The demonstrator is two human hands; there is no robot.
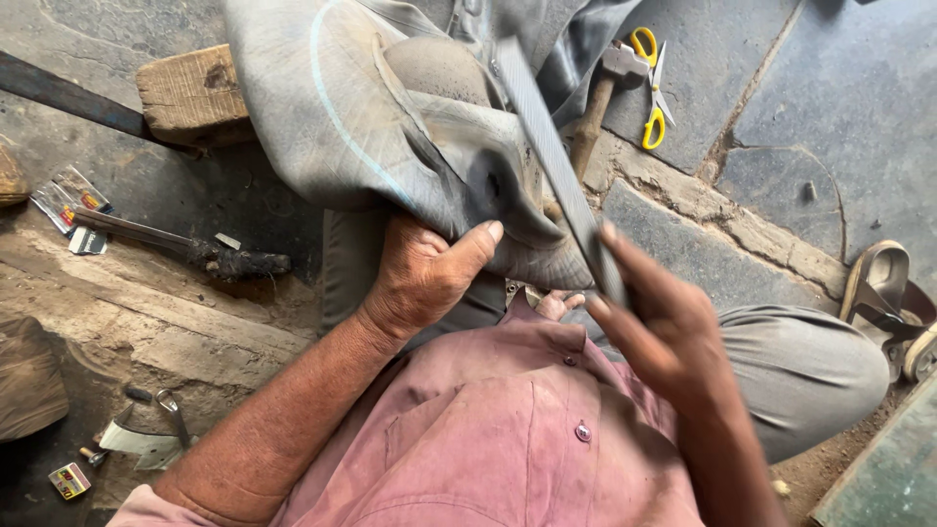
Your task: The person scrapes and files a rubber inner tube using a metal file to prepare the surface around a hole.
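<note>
Fingers of the right hand [664, 332] close around the lower end of a long flat file [556, 166], angling its blade up across the grey rubber tube [390, 137]. Left hand [425, 273] clamps a fold of the tube over the lap, thumb on top, keeping the rubber taut under the file. A hammer [600, 98] and yellow scissors [652, 83] lie on the stone floor [830, 107] beyond, near at hand.

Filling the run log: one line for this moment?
left hand: grips rubber tube | right hand: holds file against tube | hammer, scissors behind
</note>
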